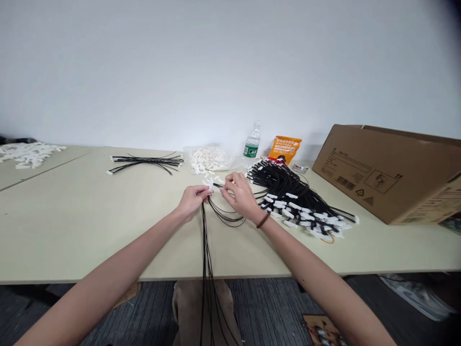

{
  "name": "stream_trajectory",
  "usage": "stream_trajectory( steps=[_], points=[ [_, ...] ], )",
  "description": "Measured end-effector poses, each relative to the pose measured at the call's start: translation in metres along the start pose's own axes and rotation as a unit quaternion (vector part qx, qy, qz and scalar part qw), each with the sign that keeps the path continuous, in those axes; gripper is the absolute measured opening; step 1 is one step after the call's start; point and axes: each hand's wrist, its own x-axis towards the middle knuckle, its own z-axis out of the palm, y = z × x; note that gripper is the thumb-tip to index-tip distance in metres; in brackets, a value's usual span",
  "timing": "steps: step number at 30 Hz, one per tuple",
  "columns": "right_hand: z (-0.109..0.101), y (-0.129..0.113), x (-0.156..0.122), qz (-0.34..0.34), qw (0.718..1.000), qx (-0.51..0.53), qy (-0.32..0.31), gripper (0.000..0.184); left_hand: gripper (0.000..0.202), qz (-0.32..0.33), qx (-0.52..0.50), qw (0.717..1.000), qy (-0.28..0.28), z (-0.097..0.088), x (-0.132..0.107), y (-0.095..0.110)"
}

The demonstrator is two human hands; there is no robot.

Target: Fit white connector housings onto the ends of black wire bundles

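Observation:
My left hand (194,201) pinches a white plastic connector (211,184) above the middle of the table. Several thin black wires (204,250) run from it, some hanging over the front edge and others looping to the right. Just right of the connector, my right hand (239,193) has thumb and fingertips pressed together at a black wire; its very tip is too small to make out. Some loose white connectors (217,179) lie behind my hands. Close to my right hand rests a big pile of black wires (288,185) with white connectors on their ends.
Behind my hands are a clear bag of white pieces (207,158), a water bottle (252,142) and an orange packet (284,149). A cardboard box (389,173) stands at right. Leftward lie a thin wire bundle (147,162) and a heap of white connectors (30,153).

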Motion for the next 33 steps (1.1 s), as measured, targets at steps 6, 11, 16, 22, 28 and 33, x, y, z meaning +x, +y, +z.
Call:
stream_trajectory(
  steps=[6,11,16,22,28,33],
  points=[
    [0.0014,0.0017,-0.0010,-0.024,0.986,0.161,-0.042,0.015,0.026,0.000,0.007,1.000,-0.029,0.0004,-0.0017,0.0001],
    [0.0018,-0.0005,-0.0017,0.010,0.975,0.212,-0.064,0.014,0.028,0.003,-0.005,0.999,-0.038,0.0015,-0.0020,0.0005],
    [0.0013,0.0005,-0.0004,0.017,0.970,0.233,-0.063,0.017,0.029,-0.007,-0.034,0.999,-0.037,0.0024,-0.0022,-0.0001],
    [0.0022,0.0000,0.0011,0.022,0.970,0.236,-0.059,0.019,0.031,-0.021,-0.061,0.997,-0.031,0.0026,-0.0017,-0.0038],
    [0.0054,0.0042,-0.0021,0.013,0.989,0.146,0.017,0.013,0.032,-0.048,-0.097,0.994,-0.003,-0.0002,0.0013,-0.0043],
    [0.0069,-0.0029,-0.0053,-0.119,0.992,0.026,0.017,0.023,0.027,-0.077,-0.166,0.982,0.041,-0.0048,0.0044,-0.0023]
  ],
)
